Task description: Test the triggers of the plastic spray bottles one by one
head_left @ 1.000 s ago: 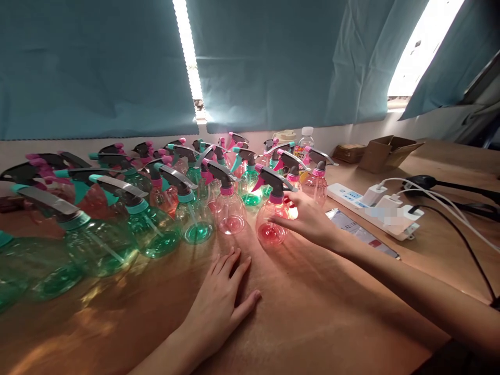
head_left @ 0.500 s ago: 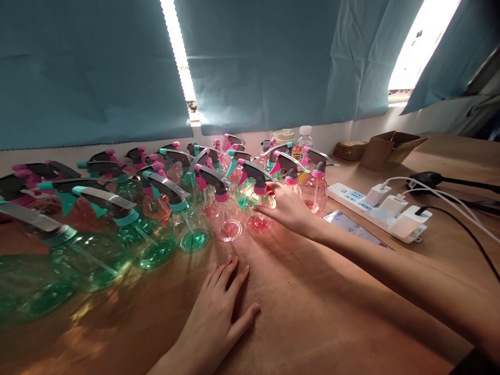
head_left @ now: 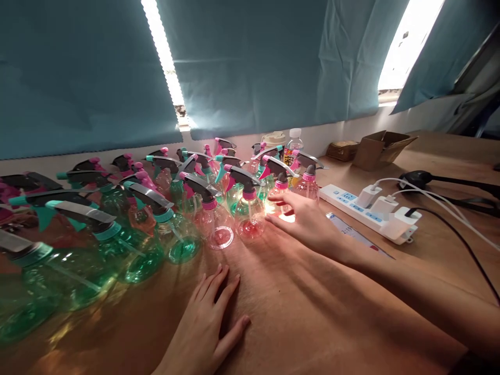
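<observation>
Several clear green and pink spray bottles with grey triggers stand crowded on the brown table. My right hand lies with fingers spread just right of a pink spray bottle at the front of the group. Its fingertips are close to that bottle and to another pink spray bottle behind it, gripping neither. My left hand rests flat, palm down, on the table in front of the row and holds nothing.
A white power strip with white chargers and cables lies right of the bottles, and a phone in front of it. A cardboard box and a water bottle stand by the curtained wall.
My right hand slid the front pink bottle left and away into the row, then came off it. My left hand stayed flat on the table. The view has shifted a little.
</observation>
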Motion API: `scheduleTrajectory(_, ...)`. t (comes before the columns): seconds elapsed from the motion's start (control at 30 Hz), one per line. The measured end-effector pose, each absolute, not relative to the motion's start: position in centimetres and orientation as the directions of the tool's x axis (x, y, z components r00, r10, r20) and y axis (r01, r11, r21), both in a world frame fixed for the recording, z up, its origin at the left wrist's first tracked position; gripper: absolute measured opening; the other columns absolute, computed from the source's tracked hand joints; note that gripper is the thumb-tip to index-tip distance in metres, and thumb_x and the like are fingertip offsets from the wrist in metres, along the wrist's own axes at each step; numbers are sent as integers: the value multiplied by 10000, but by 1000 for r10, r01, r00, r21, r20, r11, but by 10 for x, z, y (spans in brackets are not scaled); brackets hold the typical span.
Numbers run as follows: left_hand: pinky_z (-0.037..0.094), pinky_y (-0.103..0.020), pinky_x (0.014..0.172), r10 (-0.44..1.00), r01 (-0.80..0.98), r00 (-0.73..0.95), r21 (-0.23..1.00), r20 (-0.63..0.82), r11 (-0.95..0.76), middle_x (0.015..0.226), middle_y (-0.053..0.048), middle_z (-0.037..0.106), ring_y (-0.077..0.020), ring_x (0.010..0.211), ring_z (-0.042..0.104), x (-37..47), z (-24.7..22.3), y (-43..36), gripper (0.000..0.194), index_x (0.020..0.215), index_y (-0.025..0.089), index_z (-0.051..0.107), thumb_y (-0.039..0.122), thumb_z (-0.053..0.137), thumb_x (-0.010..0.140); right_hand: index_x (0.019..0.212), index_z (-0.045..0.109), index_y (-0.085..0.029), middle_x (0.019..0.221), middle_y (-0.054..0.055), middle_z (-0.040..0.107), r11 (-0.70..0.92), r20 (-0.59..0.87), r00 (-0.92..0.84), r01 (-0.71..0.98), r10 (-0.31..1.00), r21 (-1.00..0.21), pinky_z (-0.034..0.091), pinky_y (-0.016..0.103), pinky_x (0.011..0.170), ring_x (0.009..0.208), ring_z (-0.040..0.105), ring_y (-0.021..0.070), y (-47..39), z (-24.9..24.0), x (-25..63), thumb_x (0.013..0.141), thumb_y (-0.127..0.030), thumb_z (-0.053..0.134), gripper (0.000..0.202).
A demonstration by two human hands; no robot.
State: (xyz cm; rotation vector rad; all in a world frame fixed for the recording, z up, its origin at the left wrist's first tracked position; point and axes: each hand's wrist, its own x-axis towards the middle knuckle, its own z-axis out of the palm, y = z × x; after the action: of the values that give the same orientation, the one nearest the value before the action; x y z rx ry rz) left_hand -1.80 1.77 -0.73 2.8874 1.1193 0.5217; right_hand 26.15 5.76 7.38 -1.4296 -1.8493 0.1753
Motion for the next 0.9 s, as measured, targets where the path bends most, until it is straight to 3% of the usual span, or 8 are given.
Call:
scheduleTrajectory(0.1, 384, -546, 1079, 650, 656, 692, 103, 313, -748, 1476, -90, 453, -350, 1329, 442, -18, -5, 19, 561, 1431, 262, 434, 481, 549, 927, 1032, 681, -181, 1023, 70, 729, 266, 480, 41, 790, 876, -552, 532, 372, 757, 885, 682, 229, 50, 77, 288, 869, -362, 611, 253)
scheduleTrajectory(0.27, 432, -525, 1046, 702, 694, 653, 147, 286, -705, 1437, -75, 492, -338, 1287, 491, -18, 2, 17, 469, 1356, 295, 509, 475, 560, 926, 1060, 639, -155, 928, 100, 723, 41, 402, 172, 883, 899, -468, 491, 387, 688, 780, 672, 268, 66, 78, 308, 828, -505, 625, 421)
scheduleTrajectory(0.37, 459, -497, 1028, 740, 720, 606, 195, 292, -666, 1413, -46, 507, -325, 1270, 506, -16, 5, 14, 406, 1318, 322, 537, 469, 536, 940, 933, 612, -159, 834, 105, 692, 24, 376, 166, 892, 912, -452, 439, 347, 589, 747, 644, 280, 83, 76, 304, 805, -604, 600, 463)
scheduleTrajectory(0.47, 465, -499, 1021, 759, 734, 574, 219, 307, -643, 1393, -35, 517, -319, 1254, 517, -11, 6, 12, 387, 1311, 329, 535, 459, 522, 947, 868, 590, -160, 718, 77, 652, 32, 353, 155, 882, 923, -470, 380, 302, 515, 641, 607, 232, 97, 73, 298, 794, -663, 572, 509)
scheduleTrajectory(0.63, 511, -439, 976, 761, 724, 562, 252, 325, -642, 1327, -44, 564, -283, 1187, 576, 4, 10, 10, 347, 1286, 300, 543, 402, 514, 956, 640, 566, -172, 596, 43, 588, 78, 333, 90, 886, 939, -458, 333, 287, 490, 510, 521, 157, 106, 70, 300, 815, -631, 564, 491)
scheduleTrajectory(0.7, 519, -420, 966, 764, 714, 560, 281, 320, -641, 1316, -45, 569, -271, 1170, 588, 13, 11, 10, 329, 1273, 293, 548, 382, 514, 958, 714, 620, -156, 681, 65, 639, 84, 339, 85, 887, 937, -454, 359, 288, 514, 563, 562, 172, 103, 71, 302, 814, -628, 566, 486)
scheduleTrajectory(0.77, 519, -414, 961, 770, 698, 559, 327, 308, -637, 1314, -48, 565, -269, 1167, 585, 22, 13, 12, 317, 1264, 289, 546, 372, 515, 960, 907, 667, -142, 795, 82, 689, 92, 342, 79, 886, 936, -455, 400, 294, 552, 645, 617, 199, 97, 72, 305, 804, -643, 569, 520)
scheduleTrajectory(0.9, 522, -405, 937, 777, 644, 563, 440, 282, -626, 1263, -65, 588, -270, 1120, 603, 42, 20, 16, 286, 1233, 263, 553, 347, 500, 964, 1181, 623, -144, 892, 92, 735, 97, 344, 74, 885, 936, -455, 464, 338, 632, 775, 684, 271, 77, 73, 311, 787, -645, 590, 638)
